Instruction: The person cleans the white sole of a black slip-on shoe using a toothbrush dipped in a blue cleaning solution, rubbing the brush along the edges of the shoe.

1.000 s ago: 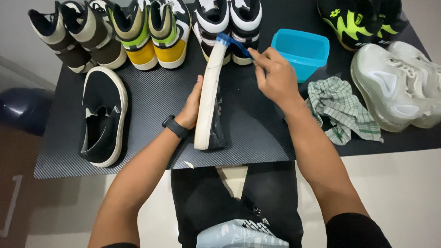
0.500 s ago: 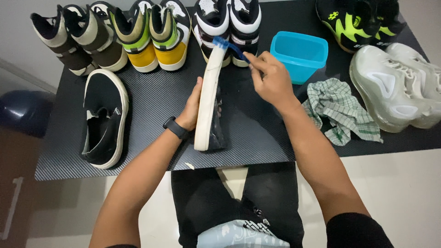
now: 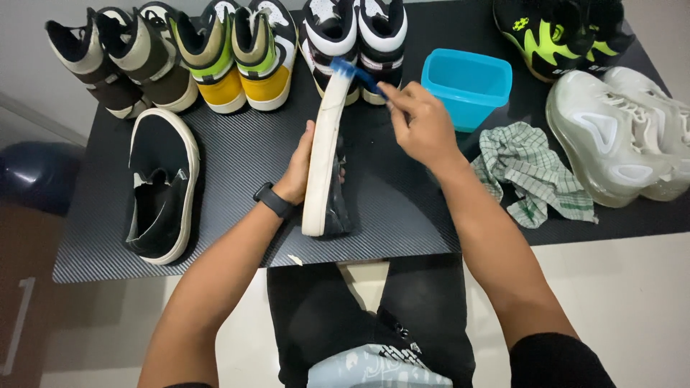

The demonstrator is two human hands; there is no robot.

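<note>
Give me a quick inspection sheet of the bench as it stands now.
Surface: dark ribbed mat on the table.
Job's things: black slip-on shoe held on its side, white sole up; blue brush at its toe.
Clutter: matching slip-on, three high-top pairs, neon pair, white pair, blue tub, checked cloth.
Hands: left hand grips the shoe; right hand grips the brush.
Cables: nothing seen.
Surroundings: dark ball on the left, pale floor.
</note>
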